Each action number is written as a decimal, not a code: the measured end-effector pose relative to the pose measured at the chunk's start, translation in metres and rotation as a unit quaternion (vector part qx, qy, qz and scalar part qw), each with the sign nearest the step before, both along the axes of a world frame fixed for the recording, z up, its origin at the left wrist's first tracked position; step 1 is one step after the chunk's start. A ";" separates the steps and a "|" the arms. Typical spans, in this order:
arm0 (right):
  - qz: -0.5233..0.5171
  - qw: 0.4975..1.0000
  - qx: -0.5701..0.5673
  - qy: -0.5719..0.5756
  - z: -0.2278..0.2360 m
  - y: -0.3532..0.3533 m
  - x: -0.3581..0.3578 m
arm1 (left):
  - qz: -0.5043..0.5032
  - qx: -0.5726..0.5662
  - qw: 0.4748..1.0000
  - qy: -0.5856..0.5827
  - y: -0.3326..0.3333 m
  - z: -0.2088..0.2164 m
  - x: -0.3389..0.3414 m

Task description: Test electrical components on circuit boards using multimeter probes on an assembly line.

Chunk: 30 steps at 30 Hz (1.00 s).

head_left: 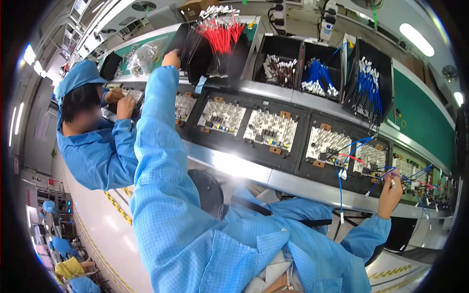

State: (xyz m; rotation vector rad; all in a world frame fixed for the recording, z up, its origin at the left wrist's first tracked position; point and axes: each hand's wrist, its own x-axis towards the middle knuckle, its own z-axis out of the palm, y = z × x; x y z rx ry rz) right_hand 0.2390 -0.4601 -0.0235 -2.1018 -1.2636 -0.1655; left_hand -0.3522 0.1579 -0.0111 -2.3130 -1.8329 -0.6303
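The person's left hand [172,58] is stretched up to the black bin [195,61] beside the bunched red wires [224,39]; its fingers are partly hidden, so I can't tell whether they pinch anything; the right hand [391,191] bends in among blue wires [359,141] near the right end of the row of white circuit boards [271,129], its grip unclear from here; a blue-capped co-worker [95,141] works at the left.

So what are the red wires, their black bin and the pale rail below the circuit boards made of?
Red wires: probably plastic-coated, from their even colour; cores hidden. Black bin: likely plastic, dark and thin-walled. Pale rail: apparently smooth metal, given its bright glare.
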 end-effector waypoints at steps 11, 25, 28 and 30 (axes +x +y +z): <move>-0.101 0.975 0.040 0.196 0.020 -0.047 -0.025 | 0.101 -0.060 0.993 -0.022 0.031 -0.017 0.017; -0.246 0.925 0.289 0.004 0.072 -0.102 -0.018 | 0.030 0.168 0.975 -0.143 -0.003 0.052 -0.019; -0.199 0.889 0.378 -0.166 0.082 -0.115 -0.028 | -0.015 0.191 0.941 -0.280 -0.038 0.106 -0.015; -0.074 0.814 0.562 -0.122 0.087 -0.104 -0.035 | -0.131 0.198 0.869 -0.434 -0.075 0.132 0.011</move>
